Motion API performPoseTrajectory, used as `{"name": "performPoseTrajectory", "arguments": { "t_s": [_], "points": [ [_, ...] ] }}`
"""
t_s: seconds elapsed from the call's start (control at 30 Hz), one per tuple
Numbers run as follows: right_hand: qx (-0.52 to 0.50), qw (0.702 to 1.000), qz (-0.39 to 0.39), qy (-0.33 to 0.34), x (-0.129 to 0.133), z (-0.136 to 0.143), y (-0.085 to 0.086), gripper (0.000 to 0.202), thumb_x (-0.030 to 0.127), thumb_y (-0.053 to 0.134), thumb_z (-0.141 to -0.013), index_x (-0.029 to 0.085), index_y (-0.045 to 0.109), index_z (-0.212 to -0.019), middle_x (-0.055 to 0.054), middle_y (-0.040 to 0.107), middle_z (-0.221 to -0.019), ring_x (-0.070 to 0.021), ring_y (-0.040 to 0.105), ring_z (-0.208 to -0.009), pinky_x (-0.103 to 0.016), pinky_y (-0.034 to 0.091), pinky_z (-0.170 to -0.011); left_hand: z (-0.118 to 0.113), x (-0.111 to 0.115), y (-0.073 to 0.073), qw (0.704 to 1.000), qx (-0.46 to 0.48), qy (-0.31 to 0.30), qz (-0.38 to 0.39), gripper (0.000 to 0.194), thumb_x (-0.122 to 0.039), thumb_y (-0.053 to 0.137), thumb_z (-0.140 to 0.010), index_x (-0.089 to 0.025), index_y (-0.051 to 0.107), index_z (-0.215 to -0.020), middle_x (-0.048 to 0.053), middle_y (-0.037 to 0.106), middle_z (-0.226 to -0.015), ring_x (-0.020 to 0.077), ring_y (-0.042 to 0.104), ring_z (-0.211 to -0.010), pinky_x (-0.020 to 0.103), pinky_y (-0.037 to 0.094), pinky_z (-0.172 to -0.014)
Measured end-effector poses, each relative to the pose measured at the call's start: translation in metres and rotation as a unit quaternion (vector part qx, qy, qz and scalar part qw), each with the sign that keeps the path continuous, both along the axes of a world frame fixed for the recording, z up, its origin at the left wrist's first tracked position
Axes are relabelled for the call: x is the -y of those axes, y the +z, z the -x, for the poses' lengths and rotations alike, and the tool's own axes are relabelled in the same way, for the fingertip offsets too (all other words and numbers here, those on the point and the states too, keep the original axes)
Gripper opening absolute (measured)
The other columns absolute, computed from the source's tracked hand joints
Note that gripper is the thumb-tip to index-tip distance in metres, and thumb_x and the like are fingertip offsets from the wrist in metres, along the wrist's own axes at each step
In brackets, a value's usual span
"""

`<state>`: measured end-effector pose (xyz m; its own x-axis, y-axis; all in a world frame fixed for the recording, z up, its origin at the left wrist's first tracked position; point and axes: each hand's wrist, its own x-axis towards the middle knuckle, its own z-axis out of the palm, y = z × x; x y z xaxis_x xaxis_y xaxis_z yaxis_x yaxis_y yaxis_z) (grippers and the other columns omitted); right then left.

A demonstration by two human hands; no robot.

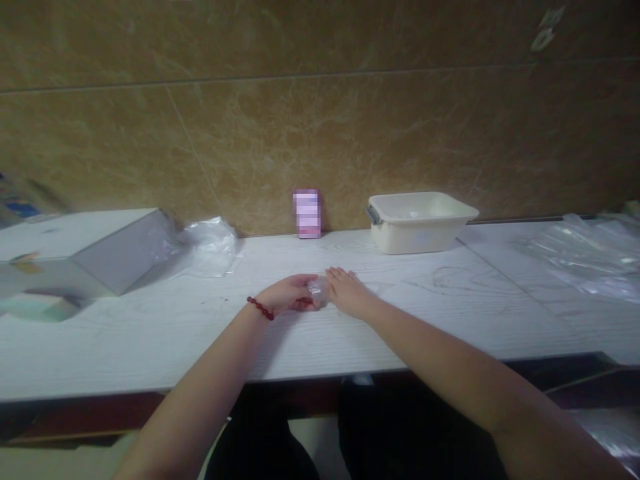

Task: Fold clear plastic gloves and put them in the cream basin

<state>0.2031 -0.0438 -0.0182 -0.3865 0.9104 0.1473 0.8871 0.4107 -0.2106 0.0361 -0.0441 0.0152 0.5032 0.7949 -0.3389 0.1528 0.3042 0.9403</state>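
Note:
A small clear plastic packet [318,289] is between my two hands, low over the white table [200,353]. My left hand [293,293], with a dark red bead bracelet [261,308] at the wrist, curls its thumb and fingers around the packet's left side. From the other side my right hand [349,293] reaches in with fingers stretched out, its fingertips by the packet's right edge. What the packet contains is too small and blurred to tell.
Behind my hands a phone [308,214] leans upright against the tiled wall [300,133]. Back right stands a cream plastic bin [420,233] with a grey handle. Left are a white box [110,260] and a crumpled clear bag [210,247]; more clear bags [595,253] lie far right.

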Motion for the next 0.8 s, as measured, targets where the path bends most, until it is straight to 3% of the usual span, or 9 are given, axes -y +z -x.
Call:
{"name": "performPoseTrajectory", "arguments": {
  "t_s": [0.1, 0.17, 0.23, 0.3, 0.37, 0.53, 0.67, 0.8],
  "points": [
    [-0.026, 0.999, -0.025, -0.011, -0.004, -0.003, 0.005, 0.046, 0.028, 0.018, -0.084, 0.008, 0.032, -0.123, -0.011, 0.032, -0.128, -0.0188, 0.026, -0.118, -0.037, 0.018, -0.097, 0.007, -0.006, -0.003, 0.984, -0.141, 0.054, -0.092, 0.042, -0.019, 0.048, -0.071, -0.016, 0.042, -0.112, 0.0, 0.055, -0.058, 0.0093, 0.051, -0.047, 0.021, 0.04, -0.047],
    [-0.036, 0.999, -0.04, -0.004, -0.006, -0.005, 0.006, 0.043, 0.025, 0.022, -0.083, 0.009, 0.036, -0.121, -0.011, 0.036, -0.126, -0.0183, 0.028, -0.117, -0.037, 0.019, -0.097, 0.011, -0.012, -0.008, 0.944, -0.238, 0.102, -0.204, 0.032, -0.023, 0.049, -0.07, -0.016, 0.051, -0.101, 0.001, 0.055, -0.059, 0.0101, 0.05, -0.049, 0.022, 0.04, -0.049],
    [-0.041, 0.998, -0.042, 0.012, -0.005, -0.006, 0.007, 0.041, 0.023, 0.024, -0.083, 0.01, 0.04, -0.118, -0.01, 0.039, -0.124, -0.0174, 0.031, -0.116, -0.036, 0.02, -0.097, 0.012, -0.015, -0.013, 0.884, -0.308, 0.13, -0.327, 0.027, -0.021, 0.05, -0.068, -0.016, 0.055, -0.093, 0.003, 0.058, -0.068, 0.0116, 0.052, -0.056, 0.024, 0.042, -0.059],
    [-0.04, 0.998, -0.037, 0.037, -0.003, -0.005, 0.008, 0.04, 0.022, 0.024, -0.083, 0.011, 0.042, -0.117, -0.009, 0.041, -0.122, -0.017, 0.032, -0.115, -0.036, 0.021, -0.096, 0.008, -0.016, -0.016, 0.835, -0.334, 0.111, -0.424, 0.027, -0.021, 0.047, -0.069, -0.016, 0.055, -0.094, 0.005, 0.059, -0.079, 0.0141, 0.053, -0.067, 0.027, 0.041, -0.069],
    [-0.037, 0.997, -0.032, 0.06, 0.0, -0.003, 0.008, 0.04, 0.023, 0.026, -0.082, 0.011, 0.042, -0.116, -0.01, 0.042, -0.122, -0.0175, 0.032, -0.115, -0.036, 0.021, -0.096, 0.0, -0.013, -0.017, 0.811, -0.326, 0.047, -0.484, 0.03, -0.022, 0.044, -0.072, -0.015, 0.053, -0.1, 0.007, 0.058, -0.091, 0.0171, 0.053, -0.081, 0.029, 0.038, -0.078],
    [-0.027, 0.996, -0.002, 0.083, 0.005, -0.008, 0.011, 0.045, 0.027, 0.032, -0.08, 0.007, 0.036, -0.12, -0.015, 0.036, -0.125, -0.0213, 0.026, -0.119, -0.04, 0.019, -0.096, -0.01, -0.006, -0.019, 0.788, -0.28, -0.11, -0.537, 0.052, -0.018, 0.048, -0.068, -0.014, 0.037, -0.119, 0.01, 0.043, -0.12, 0.0198, 0.037, -0.11, 0.033, 0.023, -0.095],
    [-0.035, 0.987, 0.028, 0.152, 0.007, -0.026, 0.023, 0.06, 0.043, 0.042, -0.074, 0.015, 0.029, -0.125, -0.011, 0.029, -0.13, -0.0216, 0.022, -0.12, -0.041, 0.016, -0.097, -0.002, -0.005, -0.021, 0.802, -0.293, -0.135, -0.503, 0.065, -0.029, 0.054, -0.066, -0.013, 0.03, -0.124, 0.013, 0.035, -0.126, 0.0249, 0.028, -0.117, 0.042, 0.012, -0.098],
    [-0.046, 0.981, -0.001, 0.189, 0.008, -0.034, 0.029, 0.062, 0.043, 0.049, -0.069, 0.02, 0.032, -0.124, -0.008, 0.034, -0.127, -0.0193, 0.026, -0.119, -0.04, 0.013, -0.098, 0.001, -0.005, -0.019, 0.81, -0.301, -0.138, -0.484, 0.063, -0.034, 0.054, -0.067, -0.016, 0.031, -0.123, 0.012, 0.034, -0.127, 0.0249, 0.025, -0.119, 0.044, 0.006, -0.097]
  ]
}}
